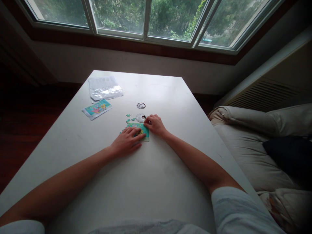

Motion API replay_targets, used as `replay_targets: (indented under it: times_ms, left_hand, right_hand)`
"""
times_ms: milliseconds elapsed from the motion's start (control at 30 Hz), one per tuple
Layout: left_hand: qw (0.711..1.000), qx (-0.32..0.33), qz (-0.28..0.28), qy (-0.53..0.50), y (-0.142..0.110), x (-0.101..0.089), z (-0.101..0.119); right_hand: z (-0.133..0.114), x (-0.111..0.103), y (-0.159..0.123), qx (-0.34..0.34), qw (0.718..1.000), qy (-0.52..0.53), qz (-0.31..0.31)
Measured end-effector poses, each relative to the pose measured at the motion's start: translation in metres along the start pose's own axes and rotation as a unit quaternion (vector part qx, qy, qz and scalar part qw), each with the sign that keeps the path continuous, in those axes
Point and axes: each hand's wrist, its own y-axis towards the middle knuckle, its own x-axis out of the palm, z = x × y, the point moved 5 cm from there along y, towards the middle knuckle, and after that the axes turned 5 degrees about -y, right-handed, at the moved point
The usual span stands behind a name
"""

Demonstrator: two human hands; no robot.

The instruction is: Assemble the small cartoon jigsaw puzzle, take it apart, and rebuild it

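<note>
A small teal jigsaw puzzle point(142, 130) lies on the white table point(156, 182), partly put together. My left hand point(127, 141) rests flat on its left part, fingers stretched over the pieces. My right hand point(154, 124) sits at the puzzle's upper right corner, fingers curled and pressing down on the edge; whether they pinch a piece is hidden. A few loose teal pieces point(128, 116) lie just beyond the puzzle.
A picture card point(97, 109) and a clear plastic bag over paper point(104, 87) lie at the far left. Two small round things point(140, 105) sit beyond the puzzle. A cushioned seat point(255, 152) stands to the right; windows run behind the table.
</note>
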Motion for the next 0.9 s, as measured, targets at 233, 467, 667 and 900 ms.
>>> replay_targets:
  times_ms: [233, 467, 667, 900]
  left_hand:
    - [1.0, -0.002, 0.003, -0.014, 0.0, 0.002, -0.003]
    - [0.999, 0.013, 0.0, -0.046, 0.0, -0.001, -0.001]
    - [0.994, -0.053, 0.065, -0.067, 0.008, -0.026, -0.021]
    - [0.968, -0.218, 0.104, -0.063, 0.018, -0.039, -0.104]
  right_hand:
    - [-0.004, 0.002, -0.001, -0.025, 0.999, -0.041, 0.006]
    - [-0.003, 0.0, -0.003, -0.046, 0.997, -0.052, 0.028]
    - [-0.005, -0.004, -0.003, -0.052, 0.997, -0.044, 0.031]
    - [-0.007, -0.005, -0.002, -0.058, 0.997, -0.026, 0.041]
